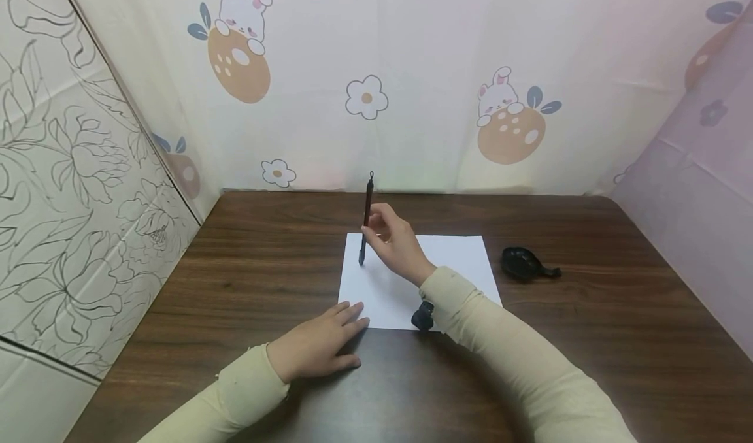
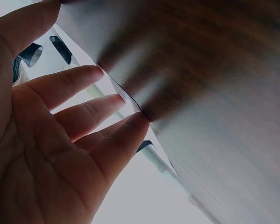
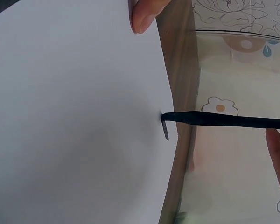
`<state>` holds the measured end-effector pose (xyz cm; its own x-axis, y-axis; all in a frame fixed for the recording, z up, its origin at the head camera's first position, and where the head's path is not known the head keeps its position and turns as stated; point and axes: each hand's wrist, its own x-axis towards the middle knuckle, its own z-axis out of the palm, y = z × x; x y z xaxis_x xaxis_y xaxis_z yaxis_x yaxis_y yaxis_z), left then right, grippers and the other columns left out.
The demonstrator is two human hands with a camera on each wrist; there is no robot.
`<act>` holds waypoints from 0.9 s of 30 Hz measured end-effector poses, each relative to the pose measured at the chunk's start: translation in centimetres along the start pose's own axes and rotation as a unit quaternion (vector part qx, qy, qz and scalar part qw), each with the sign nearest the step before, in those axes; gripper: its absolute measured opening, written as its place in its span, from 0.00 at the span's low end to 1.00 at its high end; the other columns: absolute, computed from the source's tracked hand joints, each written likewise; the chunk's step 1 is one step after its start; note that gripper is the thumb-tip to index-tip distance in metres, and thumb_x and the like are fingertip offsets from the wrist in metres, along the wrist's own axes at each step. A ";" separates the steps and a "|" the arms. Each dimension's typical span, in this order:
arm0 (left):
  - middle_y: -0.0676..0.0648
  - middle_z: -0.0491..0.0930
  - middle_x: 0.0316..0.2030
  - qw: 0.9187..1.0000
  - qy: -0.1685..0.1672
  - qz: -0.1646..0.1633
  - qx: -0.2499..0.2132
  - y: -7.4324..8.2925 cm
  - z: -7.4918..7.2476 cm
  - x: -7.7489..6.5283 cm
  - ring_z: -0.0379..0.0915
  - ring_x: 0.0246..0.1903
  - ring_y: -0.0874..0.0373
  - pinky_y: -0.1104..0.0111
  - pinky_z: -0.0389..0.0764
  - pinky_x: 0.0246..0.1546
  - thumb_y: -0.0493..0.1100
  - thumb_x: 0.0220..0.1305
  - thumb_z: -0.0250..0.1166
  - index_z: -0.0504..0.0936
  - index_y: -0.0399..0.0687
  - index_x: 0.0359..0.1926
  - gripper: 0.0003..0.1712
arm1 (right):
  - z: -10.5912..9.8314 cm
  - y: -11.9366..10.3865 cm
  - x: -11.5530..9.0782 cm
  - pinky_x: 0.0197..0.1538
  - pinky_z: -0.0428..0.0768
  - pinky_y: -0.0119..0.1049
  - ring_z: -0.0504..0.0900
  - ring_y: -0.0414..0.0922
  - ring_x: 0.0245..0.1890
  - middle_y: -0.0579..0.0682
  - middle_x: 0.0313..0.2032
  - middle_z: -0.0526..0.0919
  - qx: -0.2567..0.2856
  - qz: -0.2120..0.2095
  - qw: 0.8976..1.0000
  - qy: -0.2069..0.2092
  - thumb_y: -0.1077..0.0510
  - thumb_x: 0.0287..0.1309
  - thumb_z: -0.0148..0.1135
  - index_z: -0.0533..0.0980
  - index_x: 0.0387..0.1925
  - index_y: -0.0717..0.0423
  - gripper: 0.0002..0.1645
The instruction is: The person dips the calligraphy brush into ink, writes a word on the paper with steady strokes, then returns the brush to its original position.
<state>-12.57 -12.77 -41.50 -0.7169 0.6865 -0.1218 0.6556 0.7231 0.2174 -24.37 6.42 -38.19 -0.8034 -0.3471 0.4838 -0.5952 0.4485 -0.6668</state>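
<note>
My right hand [image 1: 397, 244] holds a dark ink brush [image 1: 368, 201] upright, fingers and thumb around its handle, a small loop at its top end. The brush tip meets a white sheet of paper [image 1: 453, 260] near its left side. In the right wrist view a short dark stroke [image 3: 165, 130] shows at the tip. The left hand [image 1: 320, 342] lies with fingers spread, its fingertips on the sheet's near left corner and its thumb on the table. From the left wrist, the left fingers [image 2: 116, 144] look extended at the paper edge.
To the right of the paper a small black dish [image 1: 520, 263] with a handle stands on the brown wooden table [image 1: 265, 253]. A curtain [image 1: 423, 51] with rabbit prints hangs at the back. A panel with flower line drawings [image 1: 76, 168] borders the left side.
</note>
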 end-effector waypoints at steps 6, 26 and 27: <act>0.40 0.64 0.71 1.000 -0.005 -0.004 -0.005 0.1 -0.1 0.0 0.60 0.70 0.41 0.52 0.68 0.68 0.57 0.63 0.65 0.71 0.46 0.68 0.36 | -0.1 -0.3 -0.3 0.43 0.85 0.41 0.84 0.49 0.46 0.53 0.40 0.83 0.012 0.003 1.000 -0.006 0.60 0.66 0.60 0.68 0.58 0.58 0.22; 0.40 0.64 0.71 1.000 -0.007 -0.007 -0.008 0.1 -0.2 -0.1 0.60 0.70 0.41 0.52 0.68 0.68 0.57 0.62 0.66 0.71 0.46 0.67 0.36 | -1.0 0.3 1.0 0.49 0.84 0.45 0.83 0.48 0.44 0.54 0.40 0.82 0.045 0.007 0.997 0.057 0.60 0.68 0.57 0.67 0.54 0.54 0.15; 0.40 0.64 0.71 1.000 -0.007 -0.006 -0.007 0.1 -0.2 -0.1 0.60 0.70 0.41 0.52 0.68 0.68 0.57 0.62 0.66 0.71 0.45 0.67 0.36 | -1.0 0.4 1.0 0.48 0.84 0.45 0.83 0.48 0.44 0.54 0.40 0.82 0.045 0.009 0.997 0.057 0.60 0.68 0.57 0.67 0.54 0.54 0.15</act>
<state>-12.49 -12.78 -41.23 -0.7219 0.6782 -0.1373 0.6427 0.7307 0.2302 -25.44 7.04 -37.42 -0.8131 -0.2413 0.5297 -0.5815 0.3766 -0.7211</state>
